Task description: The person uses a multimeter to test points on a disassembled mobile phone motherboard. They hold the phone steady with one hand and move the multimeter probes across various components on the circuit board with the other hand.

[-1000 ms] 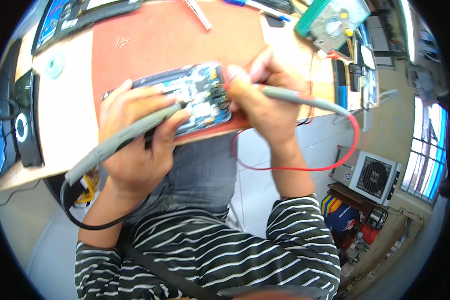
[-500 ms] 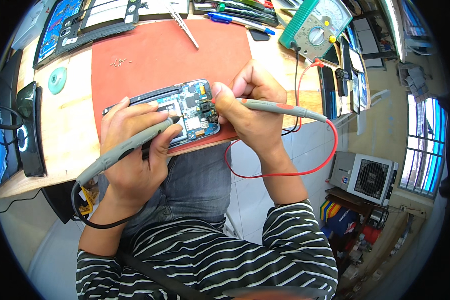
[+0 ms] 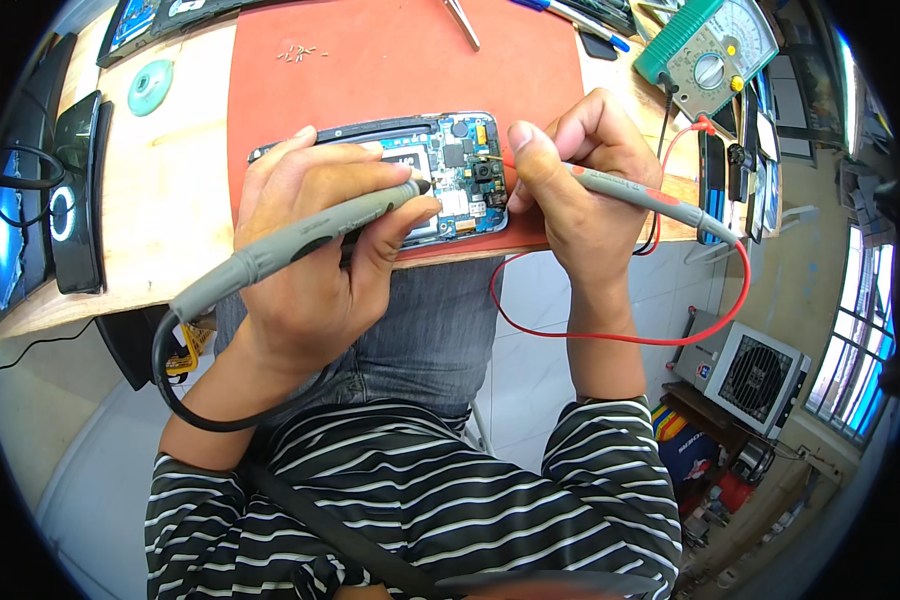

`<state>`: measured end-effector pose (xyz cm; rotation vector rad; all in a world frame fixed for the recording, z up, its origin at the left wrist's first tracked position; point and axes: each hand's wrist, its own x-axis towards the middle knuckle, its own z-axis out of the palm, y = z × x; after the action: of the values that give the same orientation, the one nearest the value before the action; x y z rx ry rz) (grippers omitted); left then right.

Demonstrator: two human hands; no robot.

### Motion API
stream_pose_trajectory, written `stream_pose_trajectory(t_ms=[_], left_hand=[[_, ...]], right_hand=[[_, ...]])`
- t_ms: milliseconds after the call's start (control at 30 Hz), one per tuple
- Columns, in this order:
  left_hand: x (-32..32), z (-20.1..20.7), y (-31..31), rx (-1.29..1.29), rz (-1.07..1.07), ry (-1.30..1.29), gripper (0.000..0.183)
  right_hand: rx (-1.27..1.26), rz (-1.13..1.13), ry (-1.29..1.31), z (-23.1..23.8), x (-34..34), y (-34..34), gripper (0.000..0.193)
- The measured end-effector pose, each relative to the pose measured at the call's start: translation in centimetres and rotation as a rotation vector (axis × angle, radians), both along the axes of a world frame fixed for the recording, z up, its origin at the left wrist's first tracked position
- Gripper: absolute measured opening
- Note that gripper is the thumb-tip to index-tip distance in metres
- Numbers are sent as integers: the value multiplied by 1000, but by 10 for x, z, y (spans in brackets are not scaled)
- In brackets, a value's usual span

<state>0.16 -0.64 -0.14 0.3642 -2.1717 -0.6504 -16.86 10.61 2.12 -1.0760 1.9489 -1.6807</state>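
Note:
An opened phone with its blue circuit board bare lies near the front edge of an orange-red mat. My left hand is closed around a grey test probe with a black cable; its fingers also rest over the phone's left part. That probe's dark tip end is above the board's left side. In my right hand I pinch a second grey test probe with a red cable. Its thin metal tip reaches the board beside the black camera module; whether it touches cannot be told.
A green-framed analog multimeter, joined to black and red cables, stands at the back right. Several small screws and tweezers lie on the mat. A round green container and a dark phone are at the left.
The view has shifted, so the bench sits further right and higher. The right probe's tip now shows over the board near the camera module. Both hands keep their probes.

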Motion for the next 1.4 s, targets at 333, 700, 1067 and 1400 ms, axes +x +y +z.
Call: stream_pose_trajectory(t_ms=[333, 700, 1067, 1400], left_hand=[[4, 2, -1, 6, -64, -30, 19], [-2, -5, -2, -57, 1, 45, 22], [-2, -5, -2, -52, -2, 35, 22], [-1, -5, -3, -46, -13, 42, 22]], right_hand=[[-52, 44, -56, 1, 1, 1, 26], [-49, 84, -49, 1, 1, 0, 26], [-29, 74, 11, -2, -1, 0, 26], [-44, 75, -23, -1, 0, 0, 24]])
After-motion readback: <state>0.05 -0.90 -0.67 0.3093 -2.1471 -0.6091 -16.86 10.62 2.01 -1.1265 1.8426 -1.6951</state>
